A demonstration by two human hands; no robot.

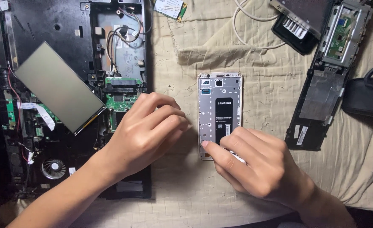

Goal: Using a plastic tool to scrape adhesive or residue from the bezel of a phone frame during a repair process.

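Two hands at an opened phone on a beige cloth

The phone (219, 109), back cover off, lies at centre on the cloth (182, 185). The right hand (254, 164), entering from 5 o'clock, presses its fingertips on the phone's lower end, over a small white piece that is mostly hidden. The left hand (146, 135), from 7 o'clock, rests curled just beside the phone's left edge. At 9 o'clock lies an open laptop base (68, 25) with a grey panel (58, 86) on it; at 2 o'clock, another stripped chassis (321, 84); at 12 o'clock, a white cable (241, 25).
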